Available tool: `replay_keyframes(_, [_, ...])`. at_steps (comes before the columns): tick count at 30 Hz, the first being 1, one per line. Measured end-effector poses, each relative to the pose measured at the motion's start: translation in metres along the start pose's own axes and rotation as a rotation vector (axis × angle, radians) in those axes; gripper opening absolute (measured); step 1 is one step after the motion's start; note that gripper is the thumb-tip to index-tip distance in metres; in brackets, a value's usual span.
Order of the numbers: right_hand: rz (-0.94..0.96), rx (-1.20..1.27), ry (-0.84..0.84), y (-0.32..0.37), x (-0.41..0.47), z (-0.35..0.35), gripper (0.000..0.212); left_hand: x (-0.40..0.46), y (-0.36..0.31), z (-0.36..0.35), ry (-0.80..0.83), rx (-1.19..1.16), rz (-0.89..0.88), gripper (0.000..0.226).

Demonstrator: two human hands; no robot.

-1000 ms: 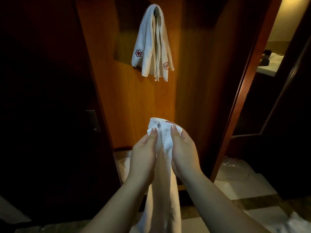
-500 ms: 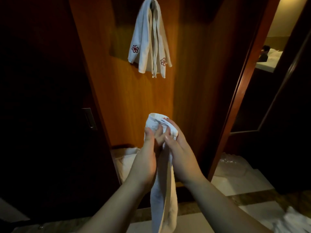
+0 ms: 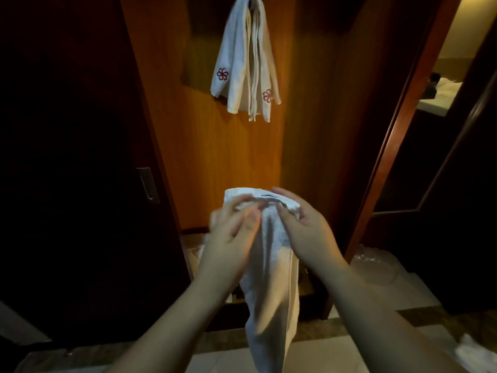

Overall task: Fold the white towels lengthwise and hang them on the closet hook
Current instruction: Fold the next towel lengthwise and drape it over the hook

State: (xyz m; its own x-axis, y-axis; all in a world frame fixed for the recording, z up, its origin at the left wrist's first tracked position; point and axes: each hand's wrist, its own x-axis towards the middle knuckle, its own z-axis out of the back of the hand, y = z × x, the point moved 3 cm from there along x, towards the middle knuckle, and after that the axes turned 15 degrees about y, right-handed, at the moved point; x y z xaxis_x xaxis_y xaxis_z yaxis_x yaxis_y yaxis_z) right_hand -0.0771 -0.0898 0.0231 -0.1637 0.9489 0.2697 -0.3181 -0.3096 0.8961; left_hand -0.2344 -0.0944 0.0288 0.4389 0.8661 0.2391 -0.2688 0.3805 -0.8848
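A white towel (image 3: 271,286) hangs down in a narrow folded strip in front of me. Both hands grip its top end. My left hand (image 3: 228,240) pinches the left side of that end, and its fingers look blurred. My right hand (image 3: 306,232) holds the right side, thumb across the top hem. High on the wooden closet panel hang several white towels (image 3: 242,63) with red flower emblems. They drape from a hook (image 3: 252,1) that is mostly hidden by the cloth at the top edge of the view.
A dark closet door with a metal recessed handle (image 3: 148,185) stands at the left. A red-brown door frame (image 3: 398,130) rises on the right, with a lit room beyond it. More white cloth (image 3: 473,351) lies on the tiled floor at bottom right, clear plastic wrap (image 3: 373,265) near the frame.
The view has shifted so the hanging towels sit higher in frame. My hands have spread slightly along the towel's top end, and the left fingers are moving over it.
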Motion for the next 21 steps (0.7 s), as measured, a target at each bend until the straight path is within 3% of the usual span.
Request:
replay_keyframes(1, [-0.013, -0.008, 0.018, 0.0, 0.002, 0.006, 0.028, 0.002, 0.002, 0.01, -0.069, 0.208, -0.064, 0.03])
replay_keyframes(2, [-0.018, -0.015, 0.034, 0.001, 0.003, 0.013, 0.027, 0.006, 0.007, 0.019, -0.076, 0.359, -0.113, 0.038])
replay_keyframes(5, [-0.016, -0.061, 0.089, 0.002, 0.006, 0.031, 0.024, 0.026, 0.025, 0.049, 0.092, 0.587, -0.038, 0.056])
replay_keyframes(7, [-0.024, -0.128, 0.141, 0.003, 0.007, 0.042, 0.022, 0.037, 0.029, 0.067, 0.189, 0.781, -0.022, 0.044])
replay_keyframes(9, [-0.041, -0.197, 0.206, 0.004, 0.008, 0.049, 0.021, 0.043, 0.026, 0.076, 0.336, 1.027, -0.1, 0.016])
replay_keyframes(11, [-0.044, -0.307, 0.275, 0.004, 0.007, 0.055, 0.02, 0.046, 0.024, 0.079, 0.501, 1.247, -0.124, 0.014])
replay_keyframes(13, [-0.065, -0.425, 0.341, 0.002, 0.005, 0.061, 0.019, 0.048, 0.02, 0.084, 0.547, 1.371, -0.16, 0.02])
replay_keyframes(17, [-0.147, -0.528, 0.38, -0.001, 0.002, 0.081, 0.025, 0.046, 0.0, 0.086, 0.572, 1.362, -0.284, 0.04])
replay_keyframes(21, [-0.174, -0.619, 0.403, 0.0, 0.0, 0.102, 0.014, 0.042, -0.024, 0.087, 0.547, 1.058, -0.34, 0.013])
